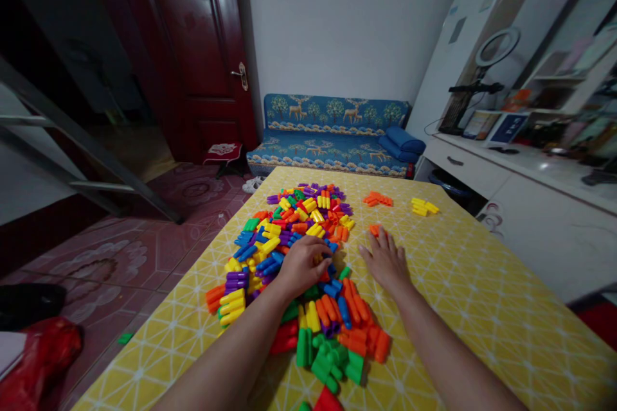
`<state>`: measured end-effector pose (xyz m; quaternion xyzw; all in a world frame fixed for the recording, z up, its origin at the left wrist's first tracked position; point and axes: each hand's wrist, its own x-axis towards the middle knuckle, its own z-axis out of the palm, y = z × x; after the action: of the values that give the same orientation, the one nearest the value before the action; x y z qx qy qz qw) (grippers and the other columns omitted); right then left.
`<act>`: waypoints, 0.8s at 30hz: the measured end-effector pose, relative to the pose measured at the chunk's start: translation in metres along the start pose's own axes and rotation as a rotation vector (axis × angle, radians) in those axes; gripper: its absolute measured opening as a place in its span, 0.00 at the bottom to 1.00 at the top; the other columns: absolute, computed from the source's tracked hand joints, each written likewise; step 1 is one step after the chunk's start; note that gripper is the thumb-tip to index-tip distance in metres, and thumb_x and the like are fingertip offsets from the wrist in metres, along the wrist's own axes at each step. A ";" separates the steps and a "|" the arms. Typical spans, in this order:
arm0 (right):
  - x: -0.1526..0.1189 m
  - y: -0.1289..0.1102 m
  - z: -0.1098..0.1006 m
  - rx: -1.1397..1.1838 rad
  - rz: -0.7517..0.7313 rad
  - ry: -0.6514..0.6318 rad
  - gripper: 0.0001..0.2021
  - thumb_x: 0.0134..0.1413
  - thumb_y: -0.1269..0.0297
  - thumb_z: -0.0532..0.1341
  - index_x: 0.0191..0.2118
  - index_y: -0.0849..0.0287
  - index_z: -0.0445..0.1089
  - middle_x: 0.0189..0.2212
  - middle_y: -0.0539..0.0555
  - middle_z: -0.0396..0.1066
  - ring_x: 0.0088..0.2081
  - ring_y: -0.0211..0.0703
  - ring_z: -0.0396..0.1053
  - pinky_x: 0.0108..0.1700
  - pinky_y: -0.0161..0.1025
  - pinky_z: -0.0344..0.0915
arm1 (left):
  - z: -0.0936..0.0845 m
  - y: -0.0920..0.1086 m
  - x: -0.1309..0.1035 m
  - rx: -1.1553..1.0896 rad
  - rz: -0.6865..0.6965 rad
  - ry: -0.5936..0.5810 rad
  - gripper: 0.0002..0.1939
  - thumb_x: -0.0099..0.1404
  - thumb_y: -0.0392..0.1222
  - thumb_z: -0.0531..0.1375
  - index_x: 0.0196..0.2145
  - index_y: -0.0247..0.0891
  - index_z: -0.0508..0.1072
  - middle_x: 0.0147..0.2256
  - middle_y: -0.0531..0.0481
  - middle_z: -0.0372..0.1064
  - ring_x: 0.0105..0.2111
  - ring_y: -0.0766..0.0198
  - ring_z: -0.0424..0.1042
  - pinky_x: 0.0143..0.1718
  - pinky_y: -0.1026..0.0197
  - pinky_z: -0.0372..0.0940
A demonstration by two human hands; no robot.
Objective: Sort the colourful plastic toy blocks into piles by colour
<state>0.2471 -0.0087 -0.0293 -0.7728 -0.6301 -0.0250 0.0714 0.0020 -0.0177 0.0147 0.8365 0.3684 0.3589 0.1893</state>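
Observation:
A large heap of plastic pieces (270, 245) in red, orange, yellow, green, blue and purple covers the middle and left of the table. My left hand (304, 264) rests over the heap with curled fingers; what they hold, if anything, is hidden. To the right of the heap, my right hand (387, 264) lies with fingers spread, its fingertips touching an orange piece (375, 230). Farther back sit a small orange group (378, 199) and a small yellow group (425, 207). Green pieces (332, 359) lie at the heap's near end.
The table (457, 308) has a yellow patterned cloth. Behind it stands a blue sofa (318, 141). A white cabinet (544, 192) is on the right, a metal ladder (96, 148) on the left. One green piece (125, 338) lies near the table's left edge.

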 end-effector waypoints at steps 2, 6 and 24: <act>0.025 0.005 0.002 -0.015 0.008 -0.066 0.35 0.64 0.43 0.40 0.70 0.57 0.47 0.71 0.59 0.34 0.70 0.59 0.37 0.65 0.63 0.41 | 0.001 0.000 0.000 -0.001 -0.004 0.002 0.08 0.61 0.37 0.62 0.38 0.40 0.78 0.42 0.45 0.74 0.44 0.57 0.72 0.48 0.56 0.66; 0.071 0.018 0.002 -0.023 0.023 -0.121 0.37 0.62 0.38 0.37 0.70 0.52 0.44 0.72 0.54 0.30 0.70 0.57 0.35 0.65 0.62 0.39 | 0.002 -0.001 -0.001 -0.003 -0.009 0.009 0.08 0.61 0.37 0.62 0.39 0.41 0.79 0.43 0.47 0.74 0.44 0.58 0.72 0.49 0.56 0.65; 0.084 0.020 0.003 0.024 0.027 -0.040 0.40 0.62 0.37 0.39 0.70 0.58 0.44 0.71 0.63 0.28 0.70 0.62 0.36 0.65 0.62 0.40 | 0.001 -0.001 0.000 -0.001 -0.010 -0.005 0.08 0.62 0.37 0.61 0.39 0.41 0.79 0.43 0.46 0.74 0.44 0.57 0.72 0.49 0.56 0.66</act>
<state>0.2835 0.0694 -0.0229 -0.7808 -0.6210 -0.0008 0.0685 0.0023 -0.0171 0.0129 0.8353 0.3721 0.3561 0.1923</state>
